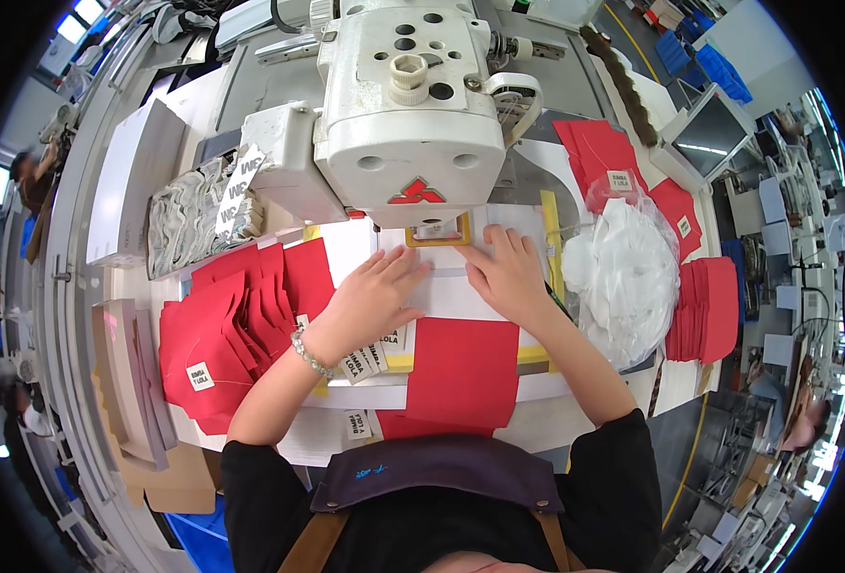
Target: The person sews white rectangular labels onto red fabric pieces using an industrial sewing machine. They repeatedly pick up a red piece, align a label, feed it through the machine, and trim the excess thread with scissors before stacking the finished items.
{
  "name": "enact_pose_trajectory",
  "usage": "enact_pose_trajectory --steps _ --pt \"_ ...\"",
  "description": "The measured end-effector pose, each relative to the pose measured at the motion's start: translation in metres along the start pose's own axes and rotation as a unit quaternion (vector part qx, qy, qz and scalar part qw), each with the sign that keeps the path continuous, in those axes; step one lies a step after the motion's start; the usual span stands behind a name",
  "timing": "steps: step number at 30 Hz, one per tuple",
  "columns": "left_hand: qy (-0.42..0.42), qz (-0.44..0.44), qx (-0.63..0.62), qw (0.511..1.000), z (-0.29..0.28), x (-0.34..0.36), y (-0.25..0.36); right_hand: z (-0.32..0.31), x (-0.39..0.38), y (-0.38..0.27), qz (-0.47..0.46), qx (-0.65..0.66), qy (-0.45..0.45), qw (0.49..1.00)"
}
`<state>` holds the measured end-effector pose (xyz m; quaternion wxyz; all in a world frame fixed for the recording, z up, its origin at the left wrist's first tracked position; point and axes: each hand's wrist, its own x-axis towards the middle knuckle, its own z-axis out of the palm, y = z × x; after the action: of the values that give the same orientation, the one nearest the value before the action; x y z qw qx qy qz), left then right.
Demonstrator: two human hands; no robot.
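Observation:
Both my hands lie on the white work plate (451,296) under the head of a white sewing machine (408,124). My left hand (370,291) has its fingers stretched out, the tips just left of the small yellow-edged clamp frame (438,241). On the other side, my right hand (506,275) rests with fingers spread and its index finger close to the frame's right corner. Neither hand holds anything I can see. A red fabric piece (462,368) sticks out from the plate's near edge toward me. White printed labels (365,363) lie beside it, partly under my left wrist.
Overlapping red pieces with white labels (222,353) cover the left side. Behind them sits a box of bundled label strips (198,215). To the right are a crumpled clear plastic bag with white contents (623,277), more red pieces (701,310) and a small screen (714,138).

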<state>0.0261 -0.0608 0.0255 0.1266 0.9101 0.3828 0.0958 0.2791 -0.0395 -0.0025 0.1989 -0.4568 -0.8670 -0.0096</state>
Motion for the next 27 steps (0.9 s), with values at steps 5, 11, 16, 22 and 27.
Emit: enact_pose_trajectory --steps 5,11,16,22,27 --pt "0.058 0.015 -0.034 0.998 -0.010 0.011 0.015 -0.001 0.002 -0.001 0.011 -0.011 -0.017 1.000" --pt "0.100 0.010 -0.012 0.995 0.002 0.033 0.015 0.001 0.003 0.001 0.015 -0.014 -0.021 1.000" --pt "0.095 0.007 0.008 0.995 0.015 0.045 0.011 0.003 0.001 -0.001 0.016 -0.019 -0.007 1.000" --pt "0.111 -0.015 0.030 0.993 0.026 0.052 0.014 0.000 0.003 -0.002 0.020 -0.022 -0.028 0.999" --pt "0.110 -0.006 0.031 0.993 0.026 0.052 0.013 -0.030 -0.010 0.000 0.041 0.021 -0.023 0.999"
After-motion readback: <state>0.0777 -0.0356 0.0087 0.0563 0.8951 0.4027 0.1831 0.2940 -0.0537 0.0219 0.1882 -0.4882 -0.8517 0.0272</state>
